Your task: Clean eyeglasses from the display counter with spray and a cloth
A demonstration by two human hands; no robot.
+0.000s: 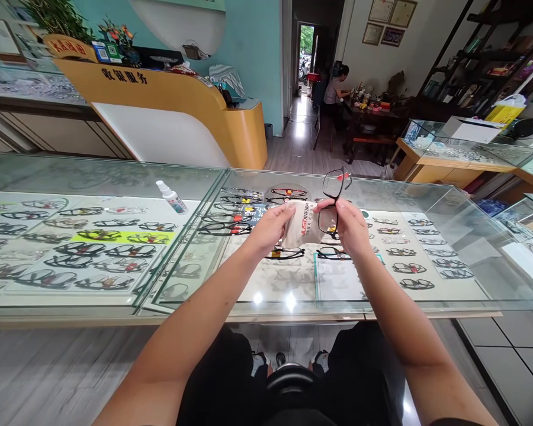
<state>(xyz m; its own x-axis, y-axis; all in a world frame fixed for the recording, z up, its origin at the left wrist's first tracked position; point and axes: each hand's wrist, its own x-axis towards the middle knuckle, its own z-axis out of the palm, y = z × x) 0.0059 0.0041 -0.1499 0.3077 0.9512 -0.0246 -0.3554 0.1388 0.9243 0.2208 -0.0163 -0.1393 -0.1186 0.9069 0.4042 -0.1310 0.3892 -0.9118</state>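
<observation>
My left hand [270,228] is closed on a pale cleaning cloth [299,228] with printed lettering, held above the glass counter. My right hand [349,225] pinches a pair of black-framed glasses [333,198] at the bridge, with the frame turned on end so one lens stands above the other. The cloth touches the lower lens. Both hands hover over the glass display case [293,302], which holds several rows of eyeglass frames.
A small white spray bottle [172,197] lies on the glass to the left. A yellow reception desk [169,112] stands beyond the counter. A person [337,89] sits at a dark table far back. More glass cases [471,154] line the right side.
</observation>
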